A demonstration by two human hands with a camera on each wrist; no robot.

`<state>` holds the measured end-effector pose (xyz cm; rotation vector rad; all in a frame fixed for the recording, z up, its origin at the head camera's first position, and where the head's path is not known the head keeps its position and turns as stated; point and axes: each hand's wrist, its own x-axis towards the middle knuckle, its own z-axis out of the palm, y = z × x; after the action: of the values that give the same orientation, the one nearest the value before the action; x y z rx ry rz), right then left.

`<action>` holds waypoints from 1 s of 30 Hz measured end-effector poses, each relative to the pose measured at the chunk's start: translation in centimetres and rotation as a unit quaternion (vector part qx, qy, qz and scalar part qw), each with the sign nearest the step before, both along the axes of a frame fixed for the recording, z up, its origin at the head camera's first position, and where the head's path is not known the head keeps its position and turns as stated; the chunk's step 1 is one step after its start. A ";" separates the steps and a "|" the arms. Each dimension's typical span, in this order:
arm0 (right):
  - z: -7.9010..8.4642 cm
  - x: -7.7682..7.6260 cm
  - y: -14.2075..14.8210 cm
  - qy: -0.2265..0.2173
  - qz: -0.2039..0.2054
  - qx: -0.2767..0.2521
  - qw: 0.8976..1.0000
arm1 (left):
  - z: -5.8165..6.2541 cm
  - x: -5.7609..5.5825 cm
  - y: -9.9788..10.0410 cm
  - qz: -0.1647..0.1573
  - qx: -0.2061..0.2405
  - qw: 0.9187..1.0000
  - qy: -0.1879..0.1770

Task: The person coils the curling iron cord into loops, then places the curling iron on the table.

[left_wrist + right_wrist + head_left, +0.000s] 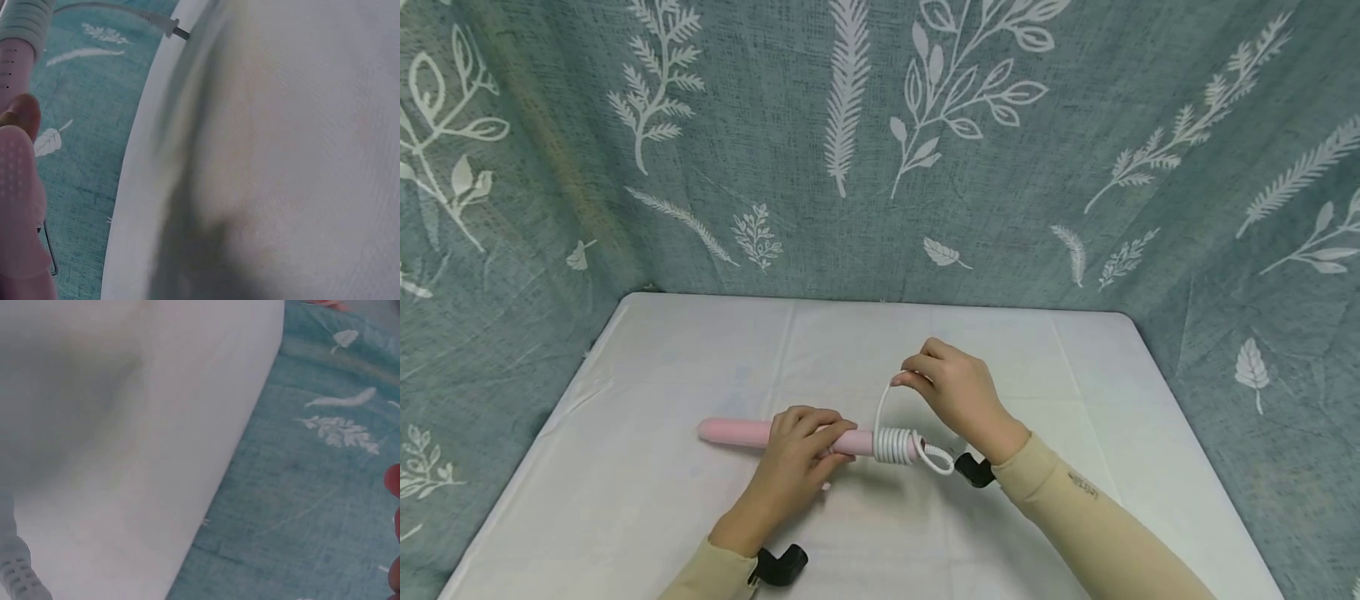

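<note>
A pink curling iron (pixel 737 432) is held level above the table by my left hand (pixel 797 450), whose fingers wrap over its middle. White cord (pixel 893 446) is wound in several turns round its handle end, with a loop hanging at the tip. My right hand (pixel 955 387), up and to the right, pinches a stretch of that cord pulled taut from the coil. In the left wrist view the thumb (pixel 25 112) lies by the clamp lever (pixel 19 181), and the cord's plug (pixel 164 24) shows beyond. A ribbed cord sleeve (pixel 22 575) appears in the right wrist view.
The table (pixel 662 517) has a white cloth over it. Behind and on both sides hangs a blue-green curtain (pixel 790 125) with white leaf prints. Black camera mounts (pixel 781 565) sit at both wrists, below beige sleeves.
</note>
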<state>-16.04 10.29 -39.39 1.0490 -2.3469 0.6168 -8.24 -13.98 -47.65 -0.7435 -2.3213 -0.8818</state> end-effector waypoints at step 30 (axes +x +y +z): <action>-3.6 1.1 -2.0 -0.068 -0.005 0.074 0.995 | 1.4 -0.5 -0.1 0.083 0.128 0.988 0.011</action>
<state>-14.98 8.27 -43.02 1.0906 -2.5475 0.5312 -8.79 -14.11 -46.23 -0.4436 -2.1592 -1.0636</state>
